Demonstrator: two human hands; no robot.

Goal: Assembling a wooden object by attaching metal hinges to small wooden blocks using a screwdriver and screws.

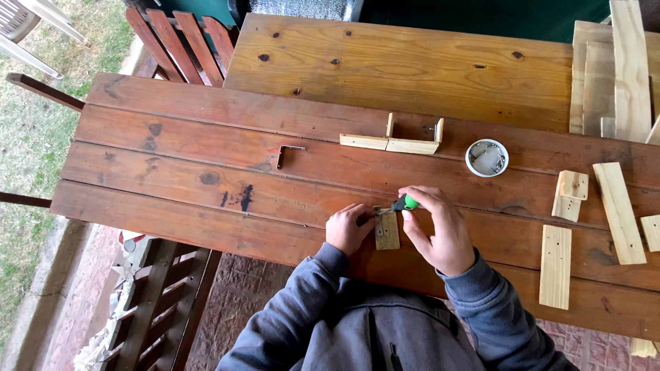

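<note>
While I look down from the head camera, the largest thing under me is the dark brown plank table, with a lighter pine tabletop butted against its far edge. Folded slatted chairs lean at the far left corner. Pale boards are stacked at the far right.

On the table, to my right, lie loose wood offcuts: a long strip, a second strip angled beside it, and a short block between them and the white dish. Further from me stands a small frame of pale wood pieces, with uprights at two points. Just right of it sits a round white dish holding small metal parts. To the left of the frame, well apart, lies a bent metal bracket.

My right hand is closed around a green-handled screwdriver; the fingers wrap the handle, and the tool points left. My left hand is curled, fingers together, pressing against the left side of a small wood block. That block lies flat near the table's near edge, directly between both hands and touching each. The screwdriver tip meets a small metal piece at the block's far end.
</note>
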